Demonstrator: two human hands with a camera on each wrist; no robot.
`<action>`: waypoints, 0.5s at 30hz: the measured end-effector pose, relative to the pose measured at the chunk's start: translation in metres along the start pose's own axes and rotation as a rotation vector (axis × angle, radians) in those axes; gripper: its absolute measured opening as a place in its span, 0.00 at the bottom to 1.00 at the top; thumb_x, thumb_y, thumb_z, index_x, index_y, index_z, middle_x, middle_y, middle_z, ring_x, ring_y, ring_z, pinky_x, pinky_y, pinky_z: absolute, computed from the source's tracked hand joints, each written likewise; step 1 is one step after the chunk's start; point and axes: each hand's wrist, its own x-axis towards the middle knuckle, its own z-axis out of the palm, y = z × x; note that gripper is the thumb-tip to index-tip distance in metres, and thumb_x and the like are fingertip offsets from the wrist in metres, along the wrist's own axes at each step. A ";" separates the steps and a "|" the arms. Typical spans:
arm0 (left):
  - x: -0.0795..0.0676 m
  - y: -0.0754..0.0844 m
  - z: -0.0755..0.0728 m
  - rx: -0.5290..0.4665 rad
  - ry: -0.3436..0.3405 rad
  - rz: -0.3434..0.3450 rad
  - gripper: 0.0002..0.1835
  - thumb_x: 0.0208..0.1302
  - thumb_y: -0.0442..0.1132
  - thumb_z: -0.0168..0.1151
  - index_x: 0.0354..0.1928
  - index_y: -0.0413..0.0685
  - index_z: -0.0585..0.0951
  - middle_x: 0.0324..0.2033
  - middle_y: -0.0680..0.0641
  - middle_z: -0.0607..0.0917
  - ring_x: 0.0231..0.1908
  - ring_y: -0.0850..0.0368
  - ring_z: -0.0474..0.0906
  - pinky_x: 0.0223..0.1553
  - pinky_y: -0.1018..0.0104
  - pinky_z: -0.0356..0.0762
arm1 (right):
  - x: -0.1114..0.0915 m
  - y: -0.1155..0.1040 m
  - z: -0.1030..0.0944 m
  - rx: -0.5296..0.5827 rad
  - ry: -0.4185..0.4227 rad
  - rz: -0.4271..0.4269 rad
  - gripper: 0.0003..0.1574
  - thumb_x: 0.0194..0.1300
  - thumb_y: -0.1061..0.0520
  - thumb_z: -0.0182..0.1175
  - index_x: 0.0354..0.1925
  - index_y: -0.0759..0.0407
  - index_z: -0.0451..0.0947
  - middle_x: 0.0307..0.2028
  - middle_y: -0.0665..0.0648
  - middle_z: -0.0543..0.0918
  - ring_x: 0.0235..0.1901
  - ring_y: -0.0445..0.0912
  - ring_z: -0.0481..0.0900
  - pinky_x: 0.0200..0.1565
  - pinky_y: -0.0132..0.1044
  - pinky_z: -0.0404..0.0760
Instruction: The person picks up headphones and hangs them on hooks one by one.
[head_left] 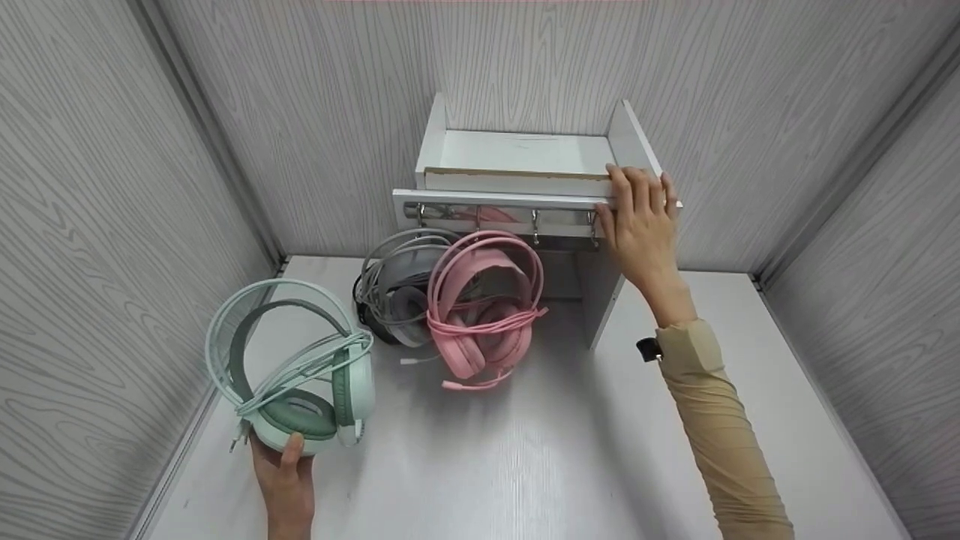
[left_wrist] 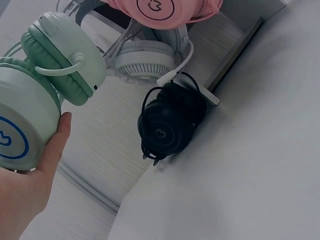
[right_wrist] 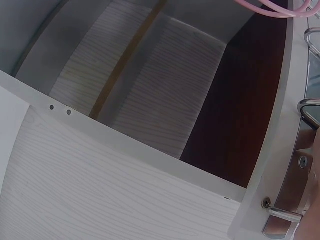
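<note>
At lower left in the head view, my left hand (head_left: 285,476) grips a mint-green headset (head_left: 352,382) from below by one ear cup, thumb on its near side. A cable is wound around that headset. My right hand (head_left: 643,229) holds the right end of the white shelf (head_left: 517,199), with fingers over the front board and thumb on its front. A pink headset (head_left: 487,315) hangs under the hook rail, its cord wrapped round it. Behind it hangs a grey headset (head_left: 409,289). A black headset (left_wrist: 167,122) shows lowest in the left wrist view, partly hidden in the head view.
Metal hooks (head_left: 535,226) line the shelf front; the two on the right bear no headset. A side panel (head_left: 600,300) supports the shelf over the white tabletop (head_left: 450,465). Grey wood-grain walls (head_left: 315,127) enclose the left, back and right.
</note>
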 end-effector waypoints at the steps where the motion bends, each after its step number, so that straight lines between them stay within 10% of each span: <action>1: -0.002 0.001 0.002 -0.009 -0.009 -0.004 0.44 0.61 0.29 0.52 0.72 0.69 0.45 0.63 0.49 0.59 0.62 0.52 0.60 0.56 0.71 0.74 | 0.000 0.000 0.000 -0.003 0.000 0.001 0.33 0.74 0.41 0.40 0.71 0.51 0.55 0.62 0.58 0.67 0.65 0.52 0.60 0.71 0.51 0.45; 15: -0.031 0.004 0.035 -0.013 -0.148 -0.036 0.49 0.58 0.31 0.59 0.73 0.68 0.43 0.64 0.47 0.58 0.63 0.51 0.60 0.61 0.67 0.70 | 0.000 0.000 0.000 0.000 0.011 -0.001 0.33 0.74 0.41 0.41 0.71 0.50 0.56 0.61 0.57 0.67 0.65 0.53 0.60 0.71 0.51 0.45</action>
